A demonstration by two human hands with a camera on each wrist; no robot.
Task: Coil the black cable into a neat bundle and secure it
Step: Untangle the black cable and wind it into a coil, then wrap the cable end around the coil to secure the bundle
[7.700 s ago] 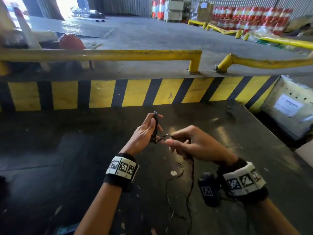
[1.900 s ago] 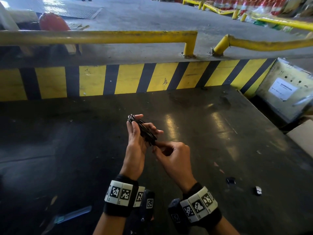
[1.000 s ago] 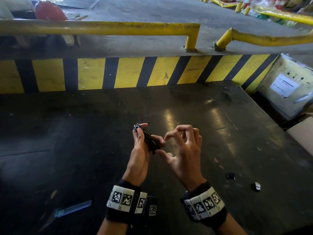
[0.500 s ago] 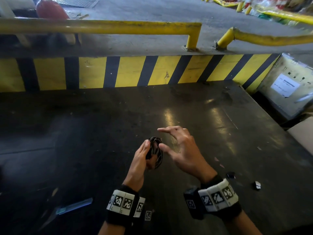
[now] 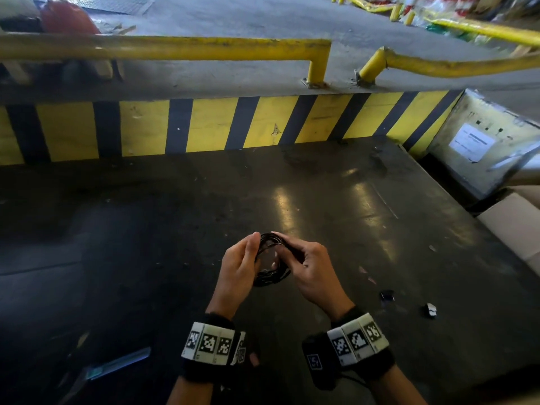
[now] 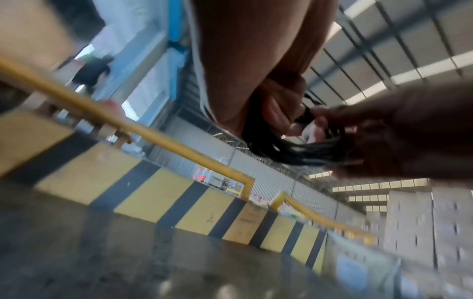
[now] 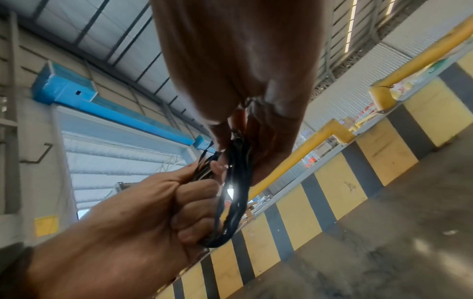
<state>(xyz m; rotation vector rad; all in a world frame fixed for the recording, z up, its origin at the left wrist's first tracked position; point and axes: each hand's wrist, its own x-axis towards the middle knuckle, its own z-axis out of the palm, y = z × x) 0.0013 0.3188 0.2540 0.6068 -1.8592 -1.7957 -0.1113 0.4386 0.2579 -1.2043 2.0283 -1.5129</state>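
Observation:
The black cable is wound into a small round coil of several loops, held in the air above the dark table. My left hand grips the coil's left side with curled fingers. My right hand pinches the coil's right side between thumb and fingers. In the right wrist view the black cable hangs as a loop between both hands, with a short loose end sticking out above my left hand. In the left wrist view the black cable is blurred between the two hands.
A yellow-and-black striped wall with a yellow rail closes the table's far side. A grey box stands at the right edge. Two small bits lie on the table to the right. A bluish strip lies at lower left.
My right hand, spread apart from the coil half a second ago, has closed on its right side. The coil now lies flatter and open as a ring between both hands.

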